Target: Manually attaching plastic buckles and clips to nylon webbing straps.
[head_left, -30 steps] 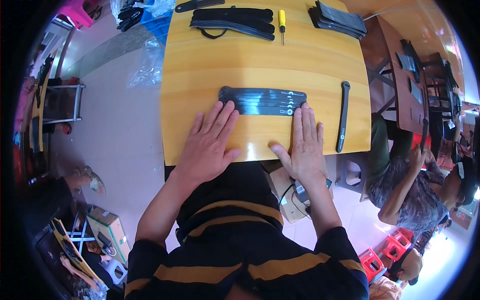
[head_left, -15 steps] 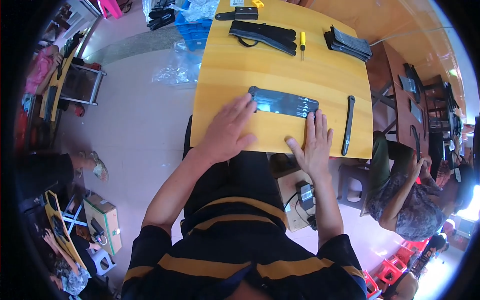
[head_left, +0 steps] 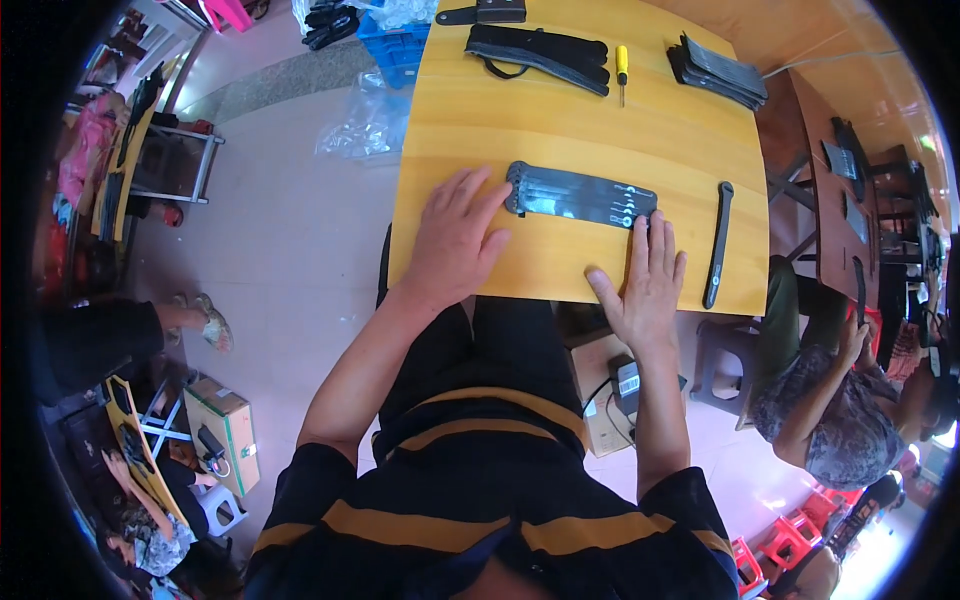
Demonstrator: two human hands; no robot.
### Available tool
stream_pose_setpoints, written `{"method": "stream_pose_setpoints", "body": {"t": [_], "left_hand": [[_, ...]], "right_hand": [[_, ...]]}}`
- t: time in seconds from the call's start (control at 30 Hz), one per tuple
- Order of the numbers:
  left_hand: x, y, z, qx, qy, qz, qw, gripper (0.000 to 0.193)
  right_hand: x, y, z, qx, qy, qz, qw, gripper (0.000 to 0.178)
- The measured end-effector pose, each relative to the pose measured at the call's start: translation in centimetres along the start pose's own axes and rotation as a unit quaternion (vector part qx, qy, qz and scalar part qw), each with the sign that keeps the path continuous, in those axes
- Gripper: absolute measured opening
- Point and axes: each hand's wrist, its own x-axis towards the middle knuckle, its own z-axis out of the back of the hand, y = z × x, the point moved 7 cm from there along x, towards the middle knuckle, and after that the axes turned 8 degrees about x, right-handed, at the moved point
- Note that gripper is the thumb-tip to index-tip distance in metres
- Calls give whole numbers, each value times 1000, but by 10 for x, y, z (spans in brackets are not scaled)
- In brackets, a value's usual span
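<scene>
Several flat, glossy black strips (head_left: 575, 195) with rounded ends and small white prints lie side by side on the yellow wooden table (head_left: 450, 130). My left hand (head_left: 455, 235) rests beside their left end, fingers apart, its index fingertip at or close to the end. At the lower right corner, my right hand (head_left: 645, 285) lies with fingers stretched out, its fingertips touching or nearly touching the strips. Neither hand grips anything. One more black strip (head_left: 718, 245) lies separately to the right, pointing toward the table's near edge.
Farther back are a black fabric bundle (head_left: 540, 55), a yellow-handled screwdriver (head_left: 622, 72), a stack of black pieces (head_left: 715, 72) and a dark block (head_left: 500, 10). A blue crate (head_left: 395, 55) and clear plastic bag (head_left: 365, 120) stand left of the table. A person (head_left: 830, 400) sits at the right.
My left hand has drawn back a little to the left, uncovering the strips' left end. My right hand stays by their right corner. The whole view has shifted slightly.
</scene>
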Motion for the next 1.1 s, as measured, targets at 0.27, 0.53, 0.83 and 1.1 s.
{"method": "stream_pose_setpoints", "body": {"t": [0.27, 0.53, 0.83, 1.1], "left_hand": [[5, -6, -4, 57, 43, 13, 997, 59], [8, -8, -6, 53, 66, 15, 996, 59], [10, -5, -6, 48, 77, 44, 995, 66], [18, -12, -11, 59, 72, 32, 995, 79]], "right_hand": [[0, 2, 3, 3, 5, -4, 1000, 97], [1, -1, 2, 5, 16, -10, 1000, 99], [1, -2, -1, 12, 20, -13, 1000, 104], [0, -6, 3, 7, 14, -21, 1000, 103]]}}
